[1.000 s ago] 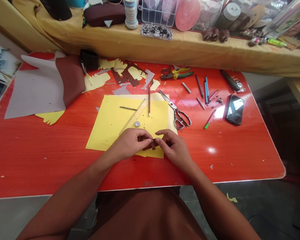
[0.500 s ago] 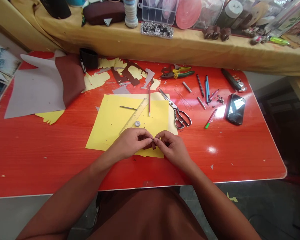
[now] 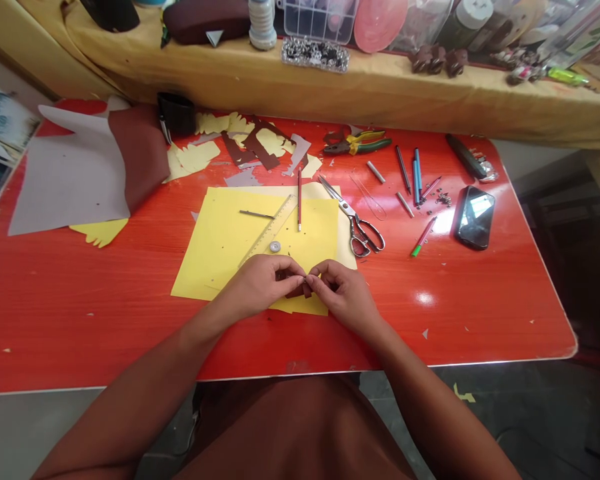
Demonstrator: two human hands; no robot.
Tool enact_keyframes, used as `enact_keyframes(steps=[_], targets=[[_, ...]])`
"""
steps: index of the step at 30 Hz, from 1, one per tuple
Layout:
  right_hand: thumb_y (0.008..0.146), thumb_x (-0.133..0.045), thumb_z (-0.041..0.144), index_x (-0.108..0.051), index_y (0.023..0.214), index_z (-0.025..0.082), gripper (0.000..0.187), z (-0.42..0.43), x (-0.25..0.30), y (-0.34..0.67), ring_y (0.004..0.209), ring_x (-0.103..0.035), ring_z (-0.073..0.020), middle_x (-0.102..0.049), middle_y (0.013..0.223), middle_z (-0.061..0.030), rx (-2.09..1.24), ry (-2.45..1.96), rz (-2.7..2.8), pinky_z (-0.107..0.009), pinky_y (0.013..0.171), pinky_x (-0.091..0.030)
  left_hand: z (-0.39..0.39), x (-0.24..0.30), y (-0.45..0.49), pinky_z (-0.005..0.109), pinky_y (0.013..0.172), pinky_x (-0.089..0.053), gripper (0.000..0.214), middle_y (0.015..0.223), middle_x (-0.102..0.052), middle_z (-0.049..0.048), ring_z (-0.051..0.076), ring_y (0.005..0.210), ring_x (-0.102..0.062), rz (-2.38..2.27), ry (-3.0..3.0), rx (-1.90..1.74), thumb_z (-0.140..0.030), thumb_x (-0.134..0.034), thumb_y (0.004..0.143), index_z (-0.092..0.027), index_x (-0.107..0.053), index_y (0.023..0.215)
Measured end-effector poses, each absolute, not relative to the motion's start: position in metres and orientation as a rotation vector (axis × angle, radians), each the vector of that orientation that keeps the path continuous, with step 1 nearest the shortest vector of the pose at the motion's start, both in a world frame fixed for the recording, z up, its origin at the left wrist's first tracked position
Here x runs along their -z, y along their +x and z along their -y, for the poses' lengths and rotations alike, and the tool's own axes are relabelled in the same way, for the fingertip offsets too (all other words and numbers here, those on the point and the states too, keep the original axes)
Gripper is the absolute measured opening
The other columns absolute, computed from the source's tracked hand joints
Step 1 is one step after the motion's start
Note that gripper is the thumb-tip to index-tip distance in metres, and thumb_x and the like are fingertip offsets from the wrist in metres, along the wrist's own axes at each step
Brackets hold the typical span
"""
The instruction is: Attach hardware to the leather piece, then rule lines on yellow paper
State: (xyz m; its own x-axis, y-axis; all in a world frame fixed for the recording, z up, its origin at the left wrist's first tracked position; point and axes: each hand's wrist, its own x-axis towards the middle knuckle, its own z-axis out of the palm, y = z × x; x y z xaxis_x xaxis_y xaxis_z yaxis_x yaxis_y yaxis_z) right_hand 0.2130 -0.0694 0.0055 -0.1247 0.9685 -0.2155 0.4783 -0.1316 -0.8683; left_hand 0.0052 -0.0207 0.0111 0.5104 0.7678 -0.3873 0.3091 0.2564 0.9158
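Both hands [image 3: 257, 288] pinched around perhaps-leather scrap [image 3: 296, 292]

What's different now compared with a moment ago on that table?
The left hand and right hand have drawn closer, their fingertips now meeting at the small brown piece. The yellow sheet, ruler and scissors lie as they did.

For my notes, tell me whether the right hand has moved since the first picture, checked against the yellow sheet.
Yes: the right hand has shifted slightly left, toward the left hand, judged against the yellow sheet.
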Motion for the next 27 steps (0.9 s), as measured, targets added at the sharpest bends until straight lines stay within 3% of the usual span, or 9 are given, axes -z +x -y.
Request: enact_keyframes(steps=[5,13,27], targets=[[0.099,-0.063,0.042,-0.070,0.095,0.022,0.021,0.0698,-0.0027,0.2158,0.052,-0.043,-0.0123,-0.050,0.057,0.0068,-1.257,-1.575,1.561,-0.026,0.052,-0.032,0.0194,-0.0107,0.0054,0.029,0.068,-0.059,0.018,0.081,-0.080,0.0020,0.018,0.075,-0.073,-1.072,1.326,-0.426,-0.039,-0.072,0.088,-0.022,-0.079,0.091],[0.097,-0.065,0.038,-0.068,0.094,0.022,0.016,0.0679,-0.0051,0.2143,0.058,-0.051,-0.0134,-0.069,0.068,0.0027,-1.301,-1.576,1.578,-0.026,0.056,-0.038,0.0202,-0.0118,0.0064,0.029,0.070,-0.059,0.018,0.080,-0.079,0.0009,0.019,0.077,-0.074,-1.117,1.313,-0.425,-0.039,-0.075,0.085,-0.023,-0.080,0.091],[0.094,-0.066,0.038,-0.066,0.089,0.022,0.017,0.0689,-0.0095,0.2133,0.053,-0.046,-0.0126,-0.058,0.058,0.0052,-1.282,-1.590,1.544,-0.026,0.053,-0.034,0.0174,-0.0056,0.0029,0.029,0.067,-0.053,0.026,0.081,-0.073,0.0023,0.019,0.076,-0.067,-1.077,1.390,-0.412,-0.046,-0.075,0.084,-0.022,-0.075,0.090]])
